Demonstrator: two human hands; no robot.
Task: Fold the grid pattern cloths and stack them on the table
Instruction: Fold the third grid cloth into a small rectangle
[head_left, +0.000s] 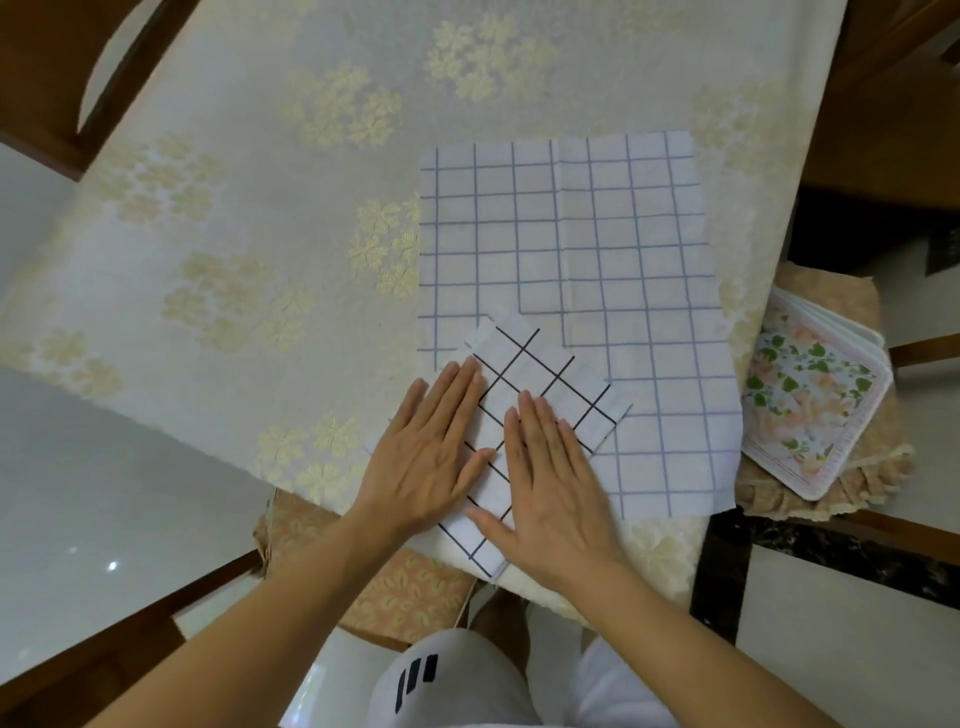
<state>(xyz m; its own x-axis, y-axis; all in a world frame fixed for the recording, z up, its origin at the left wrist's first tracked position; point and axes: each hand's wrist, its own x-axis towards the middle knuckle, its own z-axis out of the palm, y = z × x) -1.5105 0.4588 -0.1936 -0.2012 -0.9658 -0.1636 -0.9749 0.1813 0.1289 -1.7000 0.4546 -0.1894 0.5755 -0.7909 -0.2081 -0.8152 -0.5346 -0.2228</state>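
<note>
**Both hands flat on the folded cloth**

Both forearms reach forward from the bottom of the view. The left hand (434, 457) and right hand (553, 478) lie palm-down, side by side, on the folded cloth (540, 379) at the near edge of the counter (234, 249). Their fingers (457, 387) are straight and close together, pressing without gripping. The folded cloth sits turned at an angle, overlapping the near corner of the open cloth (597, 244) spread flat beyond it.

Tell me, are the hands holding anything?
Nothing is gripped. The left hand and right hand lie flat, fingers straight, pressing on top of the small folded grid cloth.
</note>
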